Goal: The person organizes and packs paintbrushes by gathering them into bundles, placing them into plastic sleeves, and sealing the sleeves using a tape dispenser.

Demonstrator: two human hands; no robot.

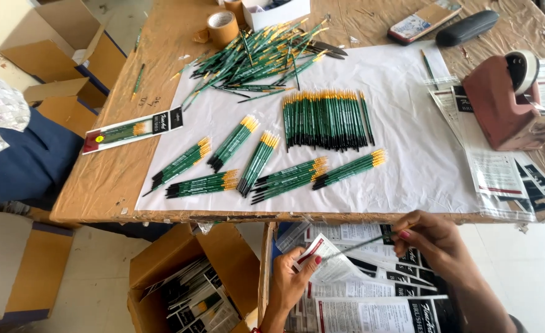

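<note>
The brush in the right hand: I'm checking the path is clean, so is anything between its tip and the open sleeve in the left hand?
Nothing visible. The right hand holds the brush with its tip right at the sleeve, which the left hand grips below the table edge. Only open air lies between them.

- Brush bundles are lying on the paper sheet mid-table.
- A loose brush heap is sitting behind them, near the far edge.
- The tape dispenser is standing at the table's right edge.
- A carton is sitting below the near edge.
</note>
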